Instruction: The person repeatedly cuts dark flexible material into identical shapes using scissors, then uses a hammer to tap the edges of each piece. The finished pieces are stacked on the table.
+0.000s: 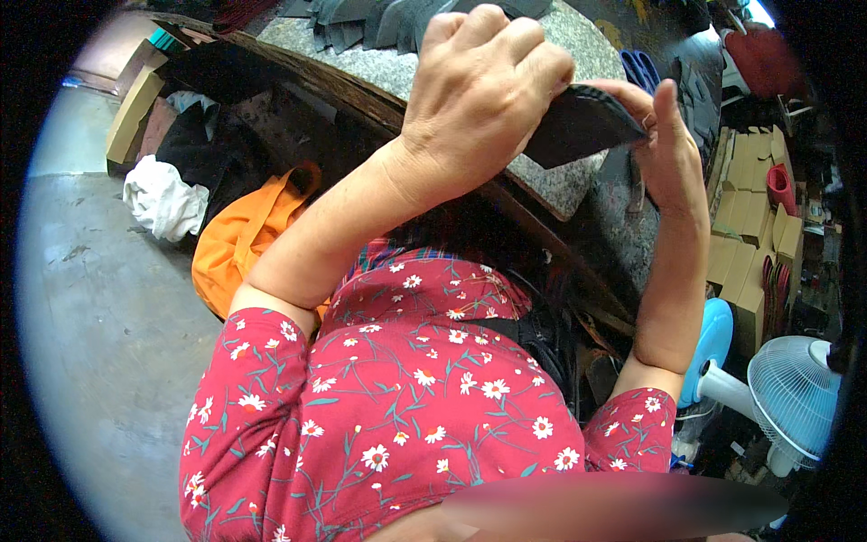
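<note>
Above the stone slab (548,188), a dark, flat, curved piece (578,131), perhaps leather or fabric, is held up between my two hands. My left hand (488,95) is closed, its bent fingers gripping the piece at its left upper edge. At the other end, my right hand (670,163) holds the piece with its fingers; the thumb points up and some fingertips are hidden behind it. Several similar dark pieces (384,25) lie overlapped in a row on the far part of the slab.
An orange bag (237,239) and a white cloth (164,199) lie left of the worktable's wooden edge (361,98). On the right are cardboard boxes (745,212), a red cup-shaped thing (780,187) and a blue and white fan (790,393). Dark strips (695,104) lie beyond my right hand.
</note>
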